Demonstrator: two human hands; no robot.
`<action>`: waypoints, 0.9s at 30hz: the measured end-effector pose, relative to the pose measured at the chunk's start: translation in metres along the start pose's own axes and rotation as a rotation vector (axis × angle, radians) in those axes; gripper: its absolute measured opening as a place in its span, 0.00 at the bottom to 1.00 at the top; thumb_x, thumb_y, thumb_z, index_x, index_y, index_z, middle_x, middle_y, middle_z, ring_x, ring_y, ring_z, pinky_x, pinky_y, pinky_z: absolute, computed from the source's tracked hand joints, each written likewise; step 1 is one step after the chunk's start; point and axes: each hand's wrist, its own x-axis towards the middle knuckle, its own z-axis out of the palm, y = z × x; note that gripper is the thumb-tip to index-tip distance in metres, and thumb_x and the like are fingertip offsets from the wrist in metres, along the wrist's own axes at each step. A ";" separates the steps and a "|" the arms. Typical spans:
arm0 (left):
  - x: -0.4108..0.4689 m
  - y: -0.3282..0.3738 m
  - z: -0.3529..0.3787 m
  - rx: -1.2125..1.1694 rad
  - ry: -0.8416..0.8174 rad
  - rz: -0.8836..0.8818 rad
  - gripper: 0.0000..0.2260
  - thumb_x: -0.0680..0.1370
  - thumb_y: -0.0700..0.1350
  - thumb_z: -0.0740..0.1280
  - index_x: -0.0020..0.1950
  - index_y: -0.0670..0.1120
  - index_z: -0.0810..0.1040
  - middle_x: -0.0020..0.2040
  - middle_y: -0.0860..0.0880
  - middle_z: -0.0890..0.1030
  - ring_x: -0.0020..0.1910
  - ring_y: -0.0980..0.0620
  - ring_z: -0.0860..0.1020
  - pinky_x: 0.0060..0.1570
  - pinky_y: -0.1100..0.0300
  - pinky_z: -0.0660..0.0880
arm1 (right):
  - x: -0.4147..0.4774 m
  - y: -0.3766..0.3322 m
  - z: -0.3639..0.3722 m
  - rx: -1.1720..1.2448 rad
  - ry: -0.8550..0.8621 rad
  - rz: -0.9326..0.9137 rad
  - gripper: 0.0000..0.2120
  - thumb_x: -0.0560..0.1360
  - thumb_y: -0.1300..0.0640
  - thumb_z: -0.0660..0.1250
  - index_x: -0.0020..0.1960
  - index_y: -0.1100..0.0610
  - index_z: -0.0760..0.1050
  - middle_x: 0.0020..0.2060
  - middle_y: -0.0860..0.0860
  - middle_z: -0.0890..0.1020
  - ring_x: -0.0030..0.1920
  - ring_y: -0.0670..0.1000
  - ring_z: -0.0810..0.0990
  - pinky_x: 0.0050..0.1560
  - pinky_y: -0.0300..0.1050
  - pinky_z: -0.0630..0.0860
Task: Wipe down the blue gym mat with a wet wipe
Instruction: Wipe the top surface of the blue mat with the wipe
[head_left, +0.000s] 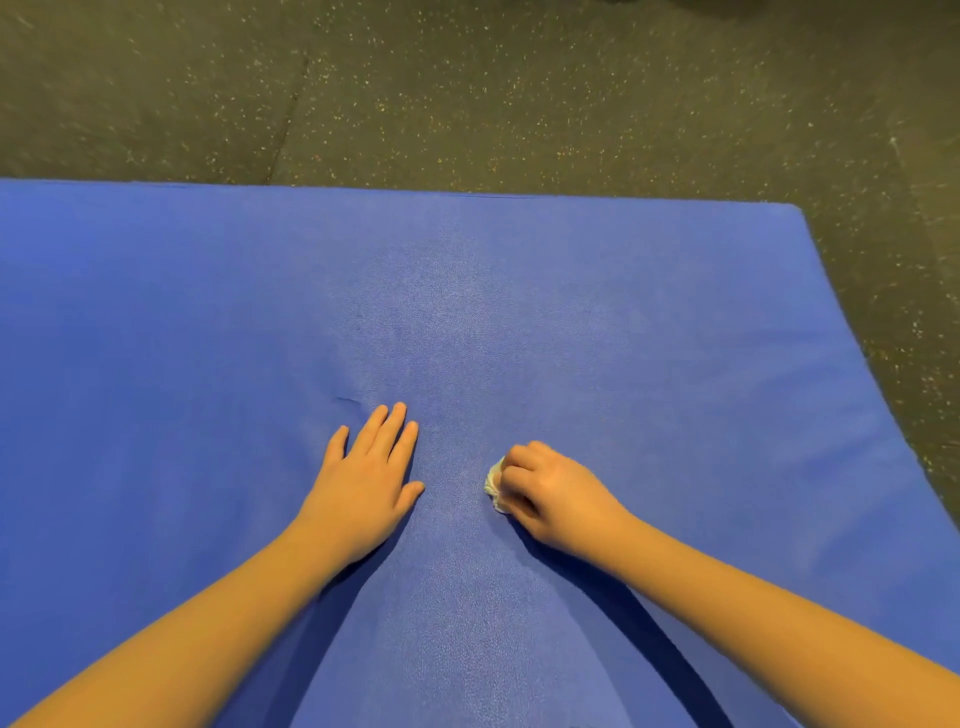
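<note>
The right hand (550, 493) had its fingers curled round a bunched wet wipe (495, 484), pressing it onto the blue gym mat (649, 338) a little right of the mat's middle, well in from the far edge and the far right corner. The left hand (369, 467) lay flat just beside it, fingers straight and together, palm bracing the mat. To my eye the wiping itself was the step in hand, and it would go best in long overlapping strokes out toward the far edge, with the wad opened or turned as it soiled, and the flat hand keeping the mat from creeping. The mat's surface looked finely pebbled, with a small crease (347, 400) just beyond the left fingertips. Past its far edge lay dark speckled rubber flooring (467, 93), seamed into tiles.
</note>
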 end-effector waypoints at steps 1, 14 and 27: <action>-0.002 0.001 0.000 0.004 -0.006 0.000 0.29 0.82 0.57 0.54 0.78 0.43 0.54 0.79 0.45 0.48 0.78 0.44 0.49 0.72 0.41 0.54 | -0.002 0.004 -0.004 -0.009 -0.002 -0.001 0.08 0.73 0.55 0.60 0.38 0.57 0.74 0.40 0.53 0.77 0.39 0.56 0.76 0.30 0.47 0.75; -0.041 0.014 -0.002 0.081 -0.182 -0.017 0.30 0.83 0.59 0.48 0.79 0.46 0.42 0.79 0.47 0.39 0.78 0.48 0.39 0.75 0.47 0.46 | -0.036 -0.035 0.003 -0.013 -0.007 0.075 0.09 0.71 0.56 0.67 0.35 0.59 0.76 0.39 0.52 0.79 0.39 0.56 0.75 0.31 0.47 0.74; -0.088 0.012 0.019 -0.016 -0.133 0.000 0.44 0.65 0.64 0.26 0.79 0.49 0.43 0.79 0.50 0.40 0.78 0.51 0.39 0.75 0.47 0.43 | -0.059 -0.078 0.006 0.050 -0.037 0.181 0.06 0.71 0.63 0.70 0.36 0.62 0.77 0.41 0.54 0.77 0.38 0.55 0.78 0.34 0.45 0.74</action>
